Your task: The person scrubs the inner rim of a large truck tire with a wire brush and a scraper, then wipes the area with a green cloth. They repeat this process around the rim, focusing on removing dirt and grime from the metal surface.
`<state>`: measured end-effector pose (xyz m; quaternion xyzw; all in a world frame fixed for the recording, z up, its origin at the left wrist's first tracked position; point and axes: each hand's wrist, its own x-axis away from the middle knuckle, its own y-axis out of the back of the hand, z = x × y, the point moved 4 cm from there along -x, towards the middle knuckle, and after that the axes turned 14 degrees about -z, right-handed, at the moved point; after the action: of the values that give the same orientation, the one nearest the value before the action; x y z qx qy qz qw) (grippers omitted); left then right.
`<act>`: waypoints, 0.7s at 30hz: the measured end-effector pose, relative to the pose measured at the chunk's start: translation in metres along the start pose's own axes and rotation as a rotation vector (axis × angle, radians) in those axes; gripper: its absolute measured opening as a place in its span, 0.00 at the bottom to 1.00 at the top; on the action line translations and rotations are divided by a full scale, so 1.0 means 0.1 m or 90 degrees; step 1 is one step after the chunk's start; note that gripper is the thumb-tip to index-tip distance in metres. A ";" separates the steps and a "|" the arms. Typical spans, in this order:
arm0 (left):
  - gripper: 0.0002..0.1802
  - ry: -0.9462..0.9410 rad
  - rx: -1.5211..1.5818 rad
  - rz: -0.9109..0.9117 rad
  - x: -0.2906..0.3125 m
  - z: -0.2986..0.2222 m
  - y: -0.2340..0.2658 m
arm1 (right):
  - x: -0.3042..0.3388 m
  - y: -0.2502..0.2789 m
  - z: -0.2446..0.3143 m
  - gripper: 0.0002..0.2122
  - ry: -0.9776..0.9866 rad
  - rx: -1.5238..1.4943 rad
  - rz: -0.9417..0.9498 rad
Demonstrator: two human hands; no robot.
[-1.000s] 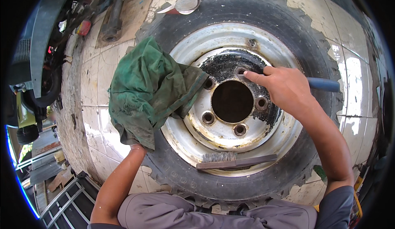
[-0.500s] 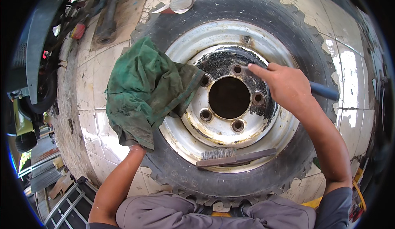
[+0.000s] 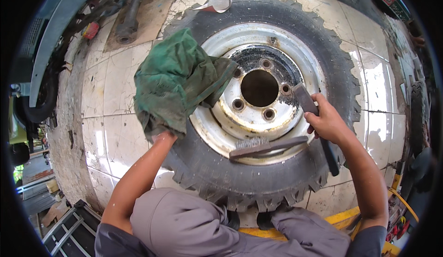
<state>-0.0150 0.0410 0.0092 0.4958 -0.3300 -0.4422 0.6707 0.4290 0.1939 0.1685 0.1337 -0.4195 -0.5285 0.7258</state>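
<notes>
A silver wheel rim [image 3: 220,118] with worn black paint on its hub lies inside a chunky-treaded tyre [image 3: 203,176]. My right hand [image 3: 326,118] is closed around a scraper [image 3: 305,99] with a flat, greyish blade and a dark handle. The blade points up toward the hub, and the handle slants down over the tyre. At the rim's left, a stained green cloth [image 3: 168,79] covers my left hand [image 3: 162,138], whose fingers are hidden in its folds. Across the rim's near edge rests a wire brush [image 3: 267,147], bristles upward.
Cream floor tiles [image 3: 108,91] surround the tyre. Behind it lies a bent scrap of sheet [image 3: 217,3]. A rusty metal shaft [image 3: 131,21] is at far left, a metal frame [image 3: 69,231] at near left. Yellow bars [image 3: 341,218] run near my feet.
My right hand has drawn back from the hub's upper part toward the rim's right side. The scraper has swung so its blade shows and its handle points downward. The whole view has shifted.
</notes>
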 end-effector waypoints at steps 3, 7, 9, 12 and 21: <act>0.42 0.079 0.264 0.031 0.01 0.07 0.18 | 0.27 -0.16 0.01 0.23 -0.054 -0.043 0.016; 0.46 0.146 0.251 -0.046 0.20 -0.03 0.56 | 0.41 -0.23 0.00 0.32 -0.027 0.020 -0.071; 0.49 0.199 0.192 -0.098 0.32 -0.16 0.91 | 0.47 -0.23 -0.09 0.30 -0.011 0.037 -0.162; 0.48 0.204 0.276 -0.063 0.38 -0.04 0.96 | 0.63 -0.31 -0.07 0.26 -0.013 0.057 -0.223; 0.48 0.231 0.266 -0.009 0.39 -0.05 1.04 | 0.69 0.09 -0.28 0.14 0.251 0.405 -0.242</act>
<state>0.0318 0.0194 0.1071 0.6968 -0.2850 -0.2729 0.5989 0.4620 0.1294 0.1890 0.5247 -0.3830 -0.4613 0.6043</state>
